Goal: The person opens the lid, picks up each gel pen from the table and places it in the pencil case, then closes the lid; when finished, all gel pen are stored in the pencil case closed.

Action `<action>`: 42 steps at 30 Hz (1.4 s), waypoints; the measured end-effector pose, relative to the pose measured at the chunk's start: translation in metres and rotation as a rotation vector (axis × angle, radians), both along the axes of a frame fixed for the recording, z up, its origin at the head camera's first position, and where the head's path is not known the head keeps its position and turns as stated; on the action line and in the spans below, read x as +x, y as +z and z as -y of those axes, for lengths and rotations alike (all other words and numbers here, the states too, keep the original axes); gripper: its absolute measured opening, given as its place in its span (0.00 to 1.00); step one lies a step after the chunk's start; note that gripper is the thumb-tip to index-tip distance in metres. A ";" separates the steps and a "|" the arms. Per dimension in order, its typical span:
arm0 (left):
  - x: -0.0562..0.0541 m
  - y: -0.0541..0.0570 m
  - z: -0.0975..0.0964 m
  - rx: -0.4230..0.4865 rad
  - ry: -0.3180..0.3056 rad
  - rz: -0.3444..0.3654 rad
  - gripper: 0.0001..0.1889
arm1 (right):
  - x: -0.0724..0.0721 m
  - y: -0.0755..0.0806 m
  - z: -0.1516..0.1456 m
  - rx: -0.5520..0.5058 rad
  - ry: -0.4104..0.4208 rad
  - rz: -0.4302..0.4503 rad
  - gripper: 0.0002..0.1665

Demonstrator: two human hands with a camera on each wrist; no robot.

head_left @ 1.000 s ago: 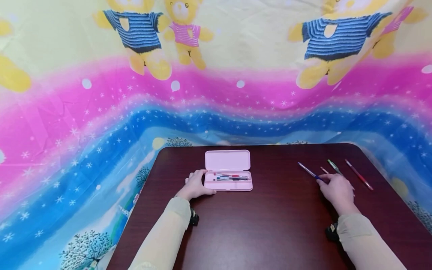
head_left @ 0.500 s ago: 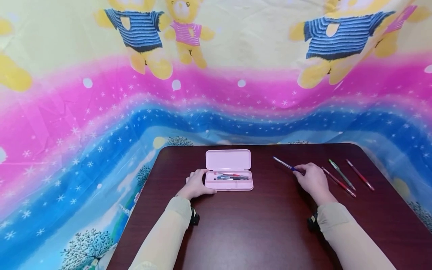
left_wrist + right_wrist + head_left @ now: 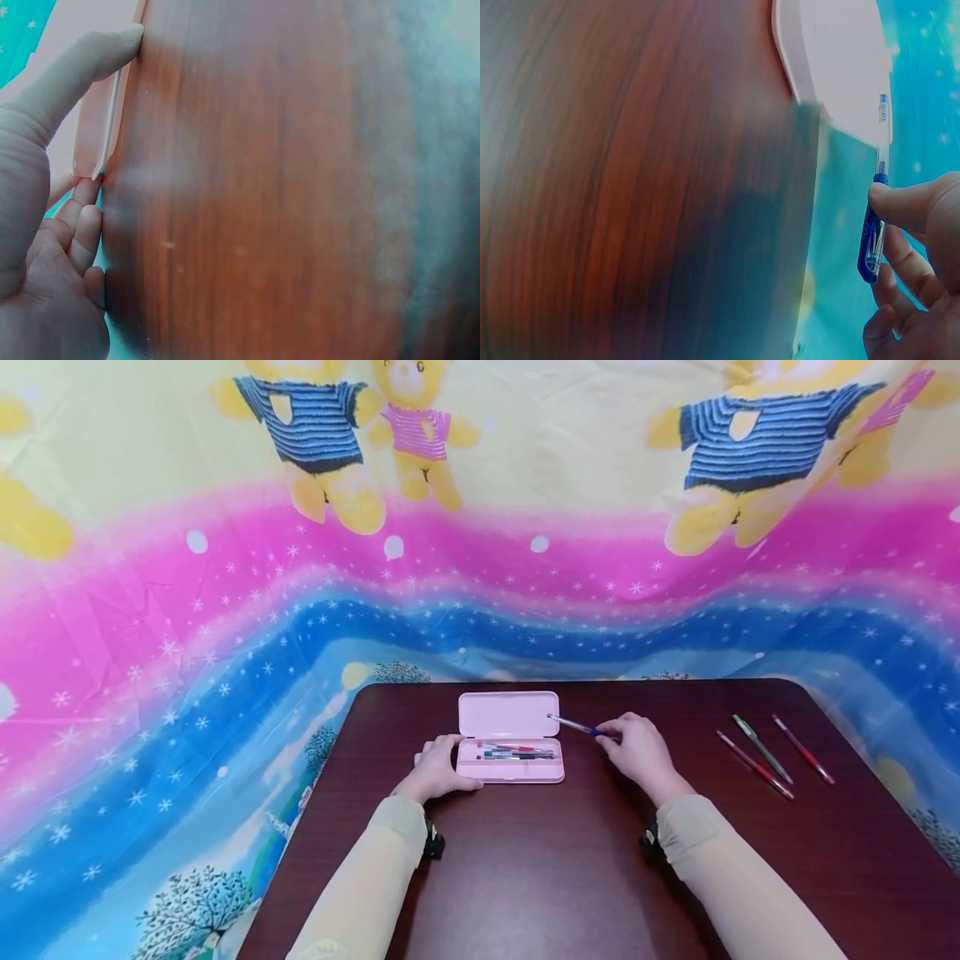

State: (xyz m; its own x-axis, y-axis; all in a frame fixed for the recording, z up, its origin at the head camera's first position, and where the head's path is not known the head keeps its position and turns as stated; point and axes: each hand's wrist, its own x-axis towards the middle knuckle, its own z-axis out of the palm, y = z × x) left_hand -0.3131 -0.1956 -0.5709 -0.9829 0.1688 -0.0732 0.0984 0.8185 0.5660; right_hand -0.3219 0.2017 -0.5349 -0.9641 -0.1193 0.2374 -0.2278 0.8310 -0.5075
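Note:
A pink pencil case (image 3: pixel 511 779) lies on the table with its lid raised, several pens (image 3: pixel 517 753) in its back compartment. My left hand (image 3: pixel 437 768) holds the case's left end, thumb along the front edge and fingers round the side and back. In the left wrist view the thumb lies against the case wall (image 3: pixel 96 139). My right hand (image 3: pixel 637 752) pinches a blue-capped clear pen (image 3: pixel 874 217) between thumb and fingers, just right of the case. The pen's far tip points left and overlaps the lid (image 3: pixel 508 714) in the head view.
On the right of the dark wooden table (image 3: pixel 540 877) lie a red pen (image 3: pixel 756 766), a green-capped pen (image 3: pixel 761 749) and another red pen (image 3: pixel 802 749). A patterned cloth (image 3: pixel 480 560) hangs behind the table's back edge.
My right hand has carried the blue pen left from beside the loose pens to the case. The left hand has stayed at the case.

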 end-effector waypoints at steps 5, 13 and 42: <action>-0.001 -0.001 0.000 -0.007 0.000 -0.004 0.56 | -0.003 -0.001 0.027 -0.003 0.046 0.008 0.10; 0.000 0.001 0.000 -0.007 0.000 -0.005 0.56 | -0.007 -0.001 0.065 0.032 0.112 0.018 0.12; -0.001 0.000 0.002 0.003 -0.004 -0.001 0.56 | -0.025 -0.015 0.120 0.103 0.182 0.090 0.07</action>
State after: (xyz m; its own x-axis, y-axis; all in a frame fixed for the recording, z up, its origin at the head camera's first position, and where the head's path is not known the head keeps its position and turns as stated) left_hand -0.3141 -0.1979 -0.5710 -0.9824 0.1727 -0.0716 0.1021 0.8166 0.5681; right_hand -0.3465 0.0813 -0.5502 -0.9411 -0.3126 0.1291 -0.3366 0.8287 -0.4472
